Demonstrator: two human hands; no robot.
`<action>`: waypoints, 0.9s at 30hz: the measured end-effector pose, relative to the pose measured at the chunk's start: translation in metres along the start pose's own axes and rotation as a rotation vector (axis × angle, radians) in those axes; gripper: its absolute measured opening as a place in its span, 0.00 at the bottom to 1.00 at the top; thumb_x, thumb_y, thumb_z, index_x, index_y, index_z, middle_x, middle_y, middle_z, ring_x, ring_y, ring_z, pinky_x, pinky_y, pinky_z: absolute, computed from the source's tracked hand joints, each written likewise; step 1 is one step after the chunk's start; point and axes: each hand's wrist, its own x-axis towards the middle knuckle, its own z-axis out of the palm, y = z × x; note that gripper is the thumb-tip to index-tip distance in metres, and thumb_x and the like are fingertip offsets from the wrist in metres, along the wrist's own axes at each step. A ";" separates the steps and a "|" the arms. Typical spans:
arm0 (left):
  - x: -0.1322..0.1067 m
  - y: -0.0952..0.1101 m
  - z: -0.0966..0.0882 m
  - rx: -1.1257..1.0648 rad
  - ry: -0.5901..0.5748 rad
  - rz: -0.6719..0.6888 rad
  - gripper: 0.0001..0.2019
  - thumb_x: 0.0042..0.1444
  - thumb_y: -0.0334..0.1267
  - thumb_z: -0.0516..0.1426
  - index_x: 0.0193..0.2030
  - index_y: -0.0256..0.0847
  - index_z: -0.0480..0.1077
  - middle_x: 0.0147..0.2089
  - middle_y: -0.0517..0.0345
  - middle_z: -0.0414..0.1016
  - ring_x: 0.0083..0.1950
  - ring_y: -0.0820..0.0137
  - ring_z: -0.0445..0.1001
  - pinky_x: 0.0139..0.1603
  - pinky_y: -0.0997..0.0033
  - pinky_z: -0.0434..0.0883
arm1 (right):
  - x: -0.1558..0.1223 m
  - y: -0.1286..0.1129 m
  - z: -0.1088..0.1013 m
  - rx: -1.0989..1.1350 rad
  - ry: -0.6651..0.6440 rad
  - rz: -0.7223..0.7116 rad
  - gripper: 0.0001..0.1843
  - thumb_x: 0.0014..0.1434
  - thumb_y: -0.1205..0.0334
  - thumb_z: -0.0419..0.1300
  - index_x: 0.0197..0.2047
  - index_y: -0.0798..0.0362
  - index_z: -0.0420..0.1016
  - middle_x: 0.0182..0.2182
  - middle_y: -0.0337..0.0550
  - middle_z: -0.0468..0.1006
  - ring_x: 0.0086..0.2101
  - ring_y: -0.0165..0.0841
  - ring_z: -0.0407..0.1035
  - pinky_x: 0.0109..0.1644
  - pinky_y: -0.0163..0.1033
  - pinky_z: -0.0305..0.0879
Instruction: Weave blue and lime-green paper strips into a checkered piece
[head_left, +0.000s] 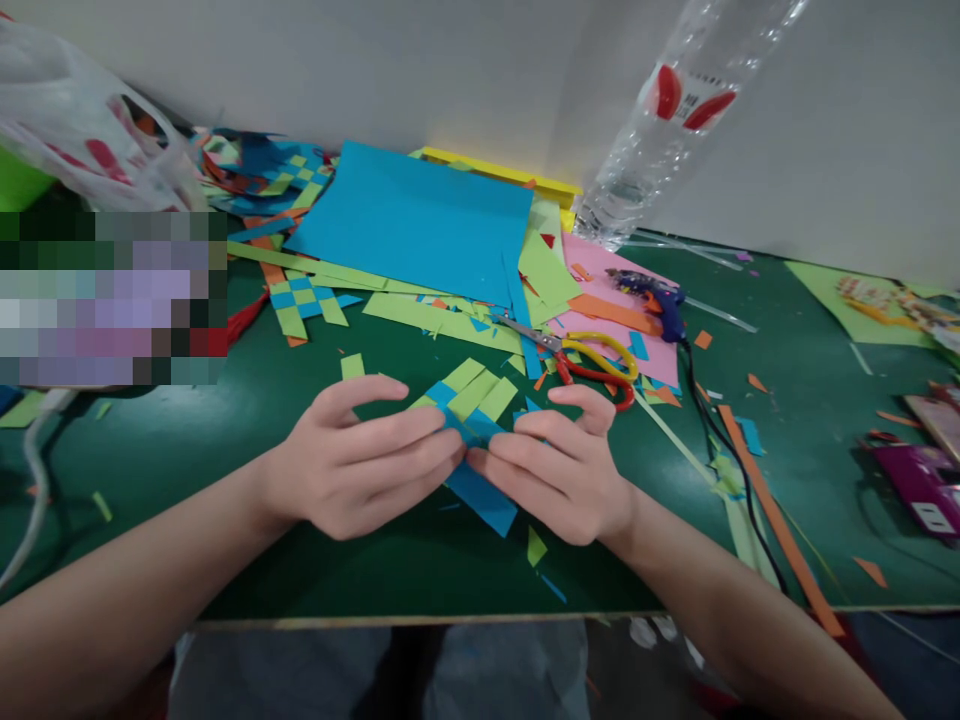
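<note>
Both hands meet over a small piece of woven paper strips (480, 488), made of blue and light green strips that cross each other. My left hand (367, 460) pinches its left side with curled fingers, the index finger raised a little. From the other side, my right hand (559, 465) grips the piece near its middle, fingertips almost touching those of the left. Green strip ends fan out beyond the fingers, and a blue strip end points toward the table's front edge. The fingertips hide the centre of the weave.
Scissors (577, 355) with yellow and red handles lie just beyond my right hand. Behind are a blue paper sheet (420, 225), a finished-looking checkered weave (304, 300), a glue gun (660, 305) with a black cord and a plastic bottle (645, 150). Paper scraps litter the green table (285, 575).
</note>
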 end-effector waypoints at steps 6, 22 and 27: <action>0.009 -0.004 -0.005 0.017 -0.008 0.051 0.04 0.58 0.30 0.65 0.35 0.42 0.76 0.36 0.67 0.83 0.37 0.75 0.80 0.54 0.65 0.73 | 0.001 -0.001 -0.003 0.004 0.012 -0.028 0.11 0.58 0.69 0.68 0.27 0.49 0.75 0.29 0.29 0.79 0.32 0.26 0.68 0.54 0.44 0.60; 0.008 -0.006 -0.005 0.058 -0.013 0.056 0.05 0.56 0.29 0.66 0.34 0.43 0.78 0.37 0.66 0.82 0.38 0.73 0.80 0.56 0.63 0.72 | -0.003 0.001 -0.003 -0.030 -0.038 0.022 0.07 0.60 0.70 0.66 0.34 0.48 0.78 0.32 0.31 0.80 0.35 0.28 0.69 0.57 0.46 0.60; 0.009 -0.006 -0.003 0.065 -0.001 0.023 0.06 0.56 0.28 0.65 0.35 0.43 0.77 0.38 0.65 0.83 0.39 0.72 0.80 0.57 0.63 0.72 | -0.003 0.002 0.002 -0.027 -0.029 0.059 0.07 0.58 0.70 0.68 0.33 0.48 0.77 0.32 0.31 0.79 0.34 0.28 0.69 0.57 0.46 0.59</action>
